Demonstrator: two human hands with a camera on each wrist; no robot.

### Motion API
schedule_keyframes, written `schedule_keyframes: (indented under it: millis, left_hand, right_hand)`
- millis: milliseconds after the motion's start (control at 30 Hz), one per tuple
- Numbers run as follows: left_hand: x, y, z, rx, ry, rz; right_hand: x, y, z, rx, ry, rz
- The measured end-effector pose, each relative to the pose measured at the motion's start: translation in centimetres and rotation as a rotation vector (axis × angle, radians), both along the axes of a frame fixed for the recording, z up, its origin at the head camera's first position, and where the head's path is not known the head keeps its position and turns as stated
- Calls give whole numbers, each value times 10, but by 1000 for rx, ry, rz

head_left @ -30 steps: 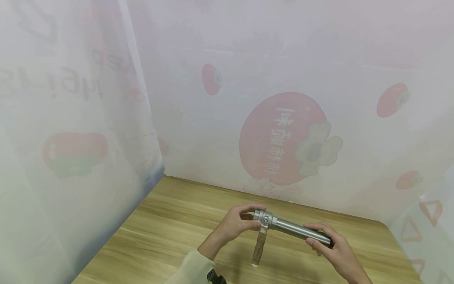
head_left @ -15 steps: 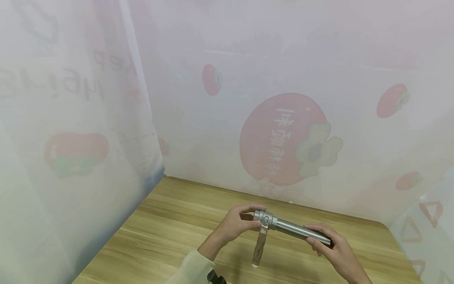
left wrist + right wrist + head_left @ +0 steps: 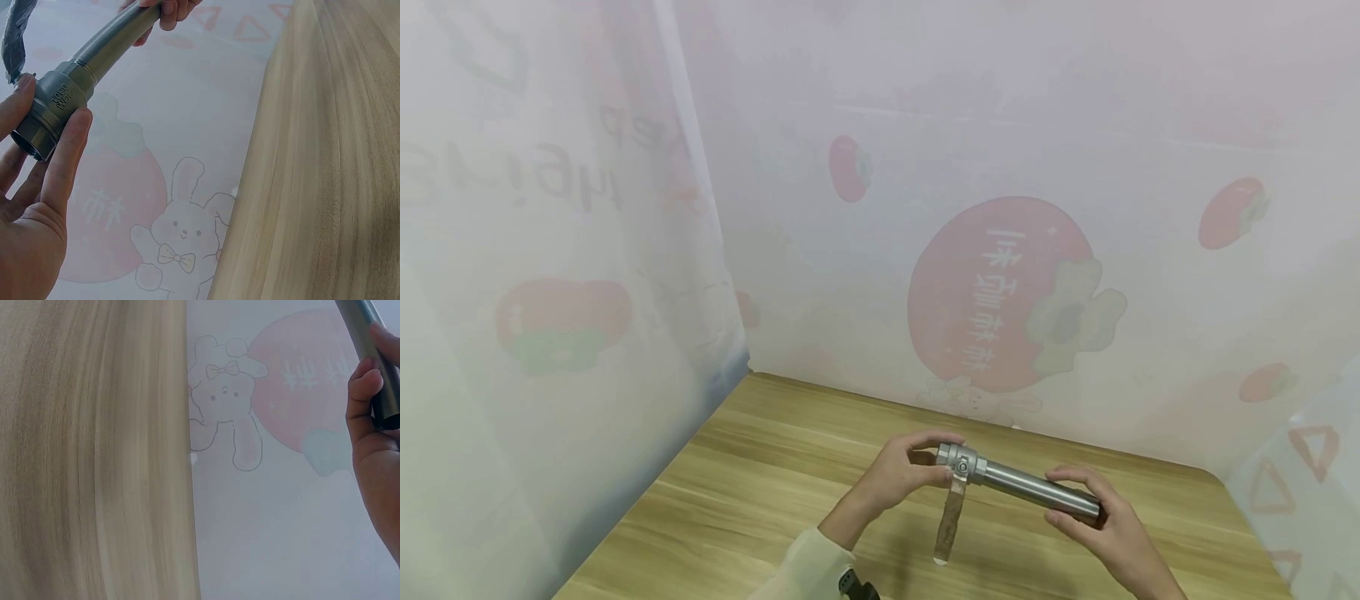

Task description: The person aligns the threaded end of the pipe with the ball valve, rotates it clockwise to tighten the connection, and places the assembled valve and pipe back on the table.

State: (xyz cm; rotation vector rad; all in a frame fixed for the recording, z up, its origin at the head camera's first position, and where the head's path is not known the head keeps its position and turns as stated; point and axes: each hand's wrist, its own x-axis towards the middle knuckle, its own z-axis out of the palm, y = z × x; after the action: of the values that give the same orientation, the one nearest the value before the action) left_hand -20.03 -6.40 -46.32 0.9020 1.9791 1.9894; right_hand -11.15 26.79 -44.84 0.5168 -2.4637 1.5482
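Note:
A metal ball valve is joined to one end of a straight steel pipe. Thumb and fingers of my left hand pinch the valve by its open end; raised lettering shows on the valve body in the left wrist view. The valve's lever, wrapped in something brown and worn, points toward me. At the pipe's other end, my right hand holds it between thumb and fingers, the palm partly hidden. The right wrist view shows fingers curled about the dark pipe. Valve and pipe are held above the table.
Beneath the hands lies a wood-grain table. Pale curtains printed with red fruit stand close behind it and along both sides. A dark band sits at my left wrist, over a light sleeve.
My right hand's thumb and fingers have spread slightly apart around the pipe's end. The left hand, valve and pipe stay practically where they were.

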Motion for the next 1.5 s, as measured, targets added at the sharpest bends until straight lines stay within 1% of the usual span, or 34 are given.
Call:
schedule_keyframes:
  millis: [267, 633, 733, 1000, 1267, 1500]
  left_hand:
    - [0, 0, -1, -2, -3, 3]
    - [-1, 0, 0, 3, 8, -13]
    - [-1, 0, 0, 6, 11, -18]
    - [-1, 0, 0, 18, 13, -32]
    - [-1, 0, 0, 17, 2, -26]
    - [0, 0, 0, 12, 5, -26]
  right_hand:
    - [0, 2, 0, -10, -15, 20]
    - [0, 3, -1, 3, 23, 33]
    - [0, 3, -1, 6, 22, 27]
    - [1, 3, 1, 15, -21, 6]
    - [-1, 4, 0, 14, -13, 17]
    - [-1, 4, -2, 37, -12, -6]
